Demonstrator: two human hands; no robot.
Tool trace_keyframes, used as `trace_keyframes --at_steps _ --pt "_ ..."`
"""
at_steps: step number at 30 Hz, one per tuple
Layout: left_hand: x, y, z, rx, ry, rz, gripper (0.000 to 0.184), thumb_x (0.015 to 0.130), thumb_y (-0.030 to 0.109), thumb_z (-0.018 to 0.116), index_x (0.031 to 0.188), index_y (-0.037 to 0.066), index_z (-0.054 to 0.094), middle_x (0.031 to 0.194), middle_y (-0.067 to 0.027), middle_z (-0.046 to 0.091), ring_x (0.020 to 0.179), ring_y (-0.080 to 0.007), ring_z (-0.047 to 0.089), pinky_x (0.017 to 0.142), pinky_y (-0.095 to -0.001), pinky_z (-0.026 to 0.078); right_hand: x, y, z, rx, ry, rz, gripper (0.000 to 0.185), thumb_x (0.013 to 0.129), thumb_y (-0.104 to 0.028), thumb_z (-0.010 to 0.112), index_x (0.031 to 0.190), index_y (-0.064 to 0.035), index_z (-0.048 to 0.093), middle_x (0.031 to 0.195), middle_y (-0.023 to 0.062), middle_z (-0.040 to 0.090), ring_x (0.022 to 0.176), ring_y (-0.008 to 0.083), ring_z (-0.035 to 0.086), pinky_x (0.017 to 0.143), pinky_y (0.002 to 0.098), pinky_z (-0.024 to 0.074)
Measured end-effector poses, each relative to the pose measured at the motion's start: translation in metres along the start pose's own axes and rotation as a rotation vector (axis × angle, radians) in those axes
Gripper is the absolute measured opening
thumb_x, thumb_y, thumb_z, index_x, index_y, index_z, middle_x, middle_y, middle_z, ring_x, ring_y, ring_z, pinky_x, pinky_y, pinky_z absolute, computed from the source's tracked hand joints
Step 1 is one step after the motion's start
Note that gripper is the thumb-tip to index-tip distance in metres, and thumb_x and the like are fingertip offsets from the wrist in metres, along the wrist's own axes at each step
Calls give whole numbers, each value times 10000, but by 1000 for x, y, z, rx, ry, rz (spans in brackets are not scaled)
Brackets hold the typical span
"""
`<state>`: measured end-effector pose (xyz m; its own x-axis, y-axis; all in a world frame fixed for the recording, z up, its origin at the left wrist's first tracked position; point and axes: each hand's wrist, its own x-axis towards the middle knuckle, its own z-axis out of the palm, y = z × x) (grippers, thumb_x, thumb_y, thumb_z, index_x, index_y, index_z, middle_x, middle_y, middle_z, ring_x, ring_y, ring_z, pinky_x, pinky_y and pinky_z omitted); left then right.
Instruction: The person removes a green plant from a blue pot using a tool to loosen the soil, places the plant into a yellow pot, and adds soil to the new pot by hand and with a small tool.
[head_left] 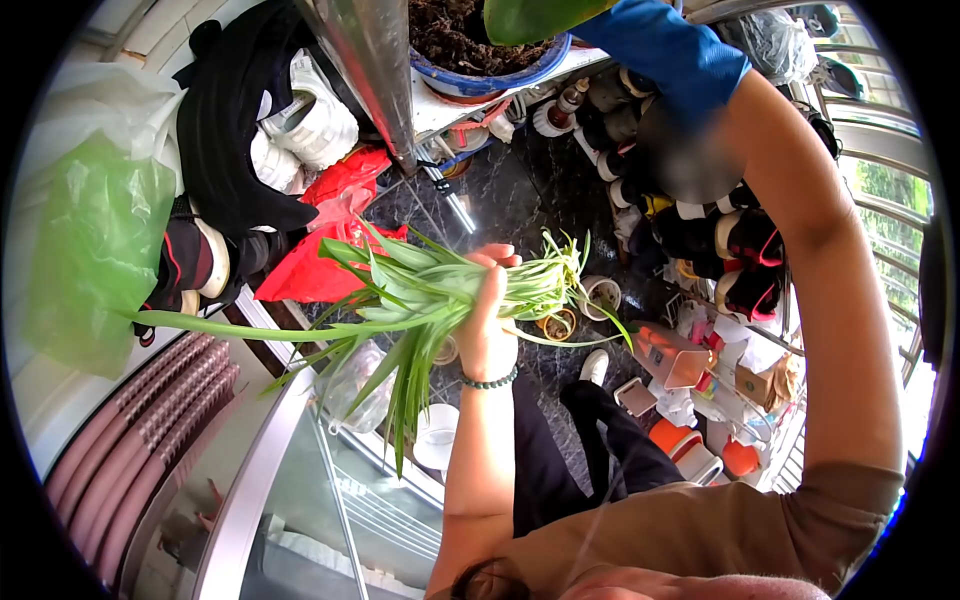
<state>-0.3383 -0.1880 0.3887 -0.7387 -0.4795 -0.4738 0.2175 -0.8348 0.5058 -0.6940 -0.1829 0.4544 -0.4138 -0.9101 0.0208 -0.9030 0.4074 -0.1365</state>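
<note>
My left hand (487,318), with a dark beaded bracelet at the wrist, is closed round a bundle of long green leaves (420,285). The leaves fan out to the left and hang down; their pale, stringy end (545,280) points right. One long leaf reaches far left. My right arm is raised along the right side. Blue fabric or a blue glove covers my right hand (655,48) near the top edge, and its fingers cannot be made out. Left of it is a blue-rimmed pot of dark soil (480,78) with a broad green leaf (540,18).
A metal post (365,75) stands beside the pot's ledge. Shoes (315,115) and a red bag (335,235) lie at the left, a green bag (100,240) farther left. Small pots (601,297) stand on the dark floor (510,190). Shoe rows and boxes line the right, near railings.
</note>
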Motion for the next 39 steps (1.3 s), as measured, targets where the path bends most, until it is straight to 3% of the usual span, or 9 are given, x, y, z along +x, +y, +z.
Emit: trace_keyframes --at_steps 13,18,23,27,32,36,39 --pt "-7 -3 24 -22 -106 32 133 950 56 587 1073 81 541 1098 -109 598 1027 -199 576 921 -374 497 -4 17 -3 21 -80 25 156 813 -198 619 875 -76 693 815 167 676 762 356 675 670 439 546" --pt "-14 0 39 84 -121 293 125 965 82 558 1081 87 511 1055 -105 589 1039 -225 540 959 -391 449 -2 19 1 7 -81 9 156 809 -209 621 848 -79 700 794 168 676 746 360 674 660 445 544" --pt "-14 17 58 13 -87 407 134 972 177 577 1086 122 531 1056 -57 566 1043 -230 529 961 -411 463 2 20 8 -17 -56 -9 160 805 -219 624 821 -83 706 773 168 677 729 364 674 651 452 543" --pt "-16 32 78 46 -57 508 141 977 241 580 1067 134 560 1080 -20 583 1149 -234 527 1050 -475 443 8 19 17 -49 -30 -27 165 801 -228 626 799 -86 711 757 168 677 716 367 674 643 457 541" --pt "-15 48 91 68 -102 686 205 1006 267 527 1115 141 646 1283 -36 611 1293 -277 485 1132 -530 370 12 13 15 -108 3 -44 175 797 -239 629 772 -89 717 736 169 677 700 371 673 633 463 540" --pt "-6 63 111 -122 -176 711 227 1000 249 551 1158 118 648 1286 -70 619 1294 -296 502 1127 -518 393 15 24 2 -47 41 14 154 785 -209 639 827 -79 712 757 179 679 714 382 670 634 457 536" --pt "8 69 136 -80 -245 845 257 986 242 581 1190 94 631 1268 -95 630 1279 -286 519 1142 -502 381 18 32 -3 31 14 33 162 778 -201 650 874 -85 709 779 189 680 730 390 668 640 459 536"
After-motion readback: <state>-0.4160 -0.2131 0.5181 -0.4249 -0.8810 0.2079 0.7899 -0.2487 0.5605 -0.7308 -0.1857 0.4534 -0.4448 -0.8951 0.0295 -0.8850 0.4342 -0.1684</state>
